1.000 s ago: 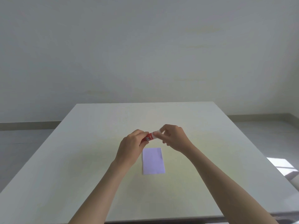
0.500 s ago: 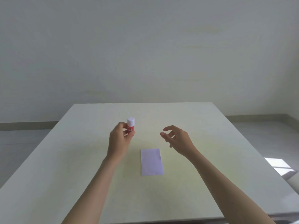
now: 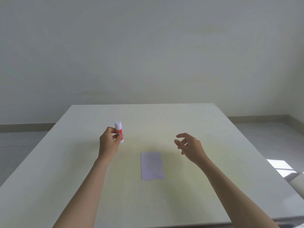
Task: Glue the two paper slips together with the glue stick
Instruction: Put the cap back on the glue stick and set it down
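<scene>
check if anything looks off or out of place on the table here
Nothing stands out. The glue stick is upright, cap on, in the left hand. The paper lies flat and straight on the table, showing as one sheet. The right hand is open and empty.

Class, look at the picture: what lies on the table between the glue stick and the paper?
Nothing: the head view shows bare table between glue stick and paper.
</scene>
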Tool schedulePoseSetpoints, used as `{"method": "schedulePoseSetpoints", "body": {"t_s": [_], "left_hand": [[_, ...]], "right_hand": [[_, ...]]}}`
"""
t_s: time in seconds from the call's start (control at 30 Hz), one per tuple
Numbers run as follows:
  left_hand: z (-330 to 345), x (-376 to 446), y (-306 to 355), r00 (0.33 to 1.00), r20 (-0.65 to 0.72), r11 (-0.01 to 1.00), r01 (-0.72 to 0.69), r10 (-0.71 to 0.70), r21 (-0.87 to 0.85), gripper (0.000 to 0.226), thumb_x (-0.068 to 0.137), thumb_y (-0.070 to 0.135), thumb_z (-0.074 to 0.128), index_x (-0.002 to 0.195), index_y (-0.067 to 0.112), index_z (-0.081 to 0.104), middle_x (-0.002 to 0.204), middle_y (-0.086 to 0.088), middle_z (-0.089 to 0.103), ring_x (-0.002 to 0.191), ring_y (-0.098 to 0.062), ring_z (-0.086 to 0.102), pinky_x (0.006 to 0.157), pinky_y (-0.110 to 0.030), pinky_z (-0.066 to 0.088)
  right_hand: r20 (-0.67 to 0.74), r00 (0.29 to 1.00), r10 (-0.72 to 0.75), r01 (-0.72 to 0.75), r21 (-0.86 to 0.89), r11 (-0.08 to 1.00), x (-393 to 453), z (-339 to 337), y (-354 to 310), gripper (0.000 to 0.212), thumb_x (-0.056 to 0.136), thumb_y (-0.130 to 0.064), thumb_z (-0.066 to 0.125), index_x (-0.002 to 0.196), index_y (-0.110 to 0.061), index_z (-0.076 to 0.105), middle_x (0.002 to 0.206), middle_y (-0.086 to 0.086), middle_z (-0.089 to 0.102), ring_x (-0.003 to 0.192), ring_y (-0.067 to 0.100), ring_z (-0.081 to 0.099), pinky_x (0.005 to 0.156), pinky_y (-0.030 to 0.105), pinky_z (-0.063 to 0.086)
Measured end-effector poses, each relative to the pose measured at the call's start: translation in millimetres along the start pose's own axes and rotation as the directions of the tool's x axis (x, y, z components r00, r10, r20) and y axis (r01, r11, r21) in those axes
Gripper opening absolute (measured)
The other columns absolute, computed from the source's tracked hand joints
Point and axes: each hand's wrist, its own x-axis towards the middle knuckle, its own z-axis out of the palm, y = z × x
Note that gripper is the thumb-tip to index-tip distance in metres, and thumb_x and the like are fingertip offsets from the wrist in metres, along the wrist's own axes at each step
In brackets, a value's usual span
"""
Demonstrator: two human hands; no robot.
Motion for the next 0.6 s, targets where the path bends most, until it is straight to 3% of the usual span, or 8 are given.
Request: {"method": "schedulePoseSetpoints", "body": {"t_s": [0.23, 0.6], "left_hand": [[3.0, -1.6, -4.9, 1.0, 0.005, 1.0, 0.002, -0.002, 0.004, 0.014, 0.084, 0.008, 0.064, 0.086, 0.016, 0.052, 0.077, 0.006, 0.064, 0.068, 0.008, 0.061, 0.056, -0.018, 0.039], [6.6, -5.7, -12.7, 0.999, 0.008, 0.999, 0.035, -0.035, 0.023, 0.013, 0.084, 0.007, 0.064, 0.088, 0.013, 0.053, 0.086, 0.002, 0.063, 0.065, 0.009, 0.059, 0.055, -0.017, 0.038]], "right_hand": [[0.007, 1.0, 0.008, -0.008, -0.02, 1.0, 0.5, 1.6, 2.3, 0.026, 0.089, -0.033, 0.06, 0.112, -0.021, 0.062, 0.085, 0.005, 0.069, 0.069, 0.024, 0.063, 0.071, 0.032, 0.05], [0.02, 0.999, 0.033, -0.032, -0.042, 0.999, -3.5, 2.4, 7.0, 0.022, 0.09, -0.031, 0.059, 0.107, -0.019, 0.065, 0.087, 0.007, 0.069, 0.072, 0.03, 0.067, 0.063, 0.029, 0.047]]}}
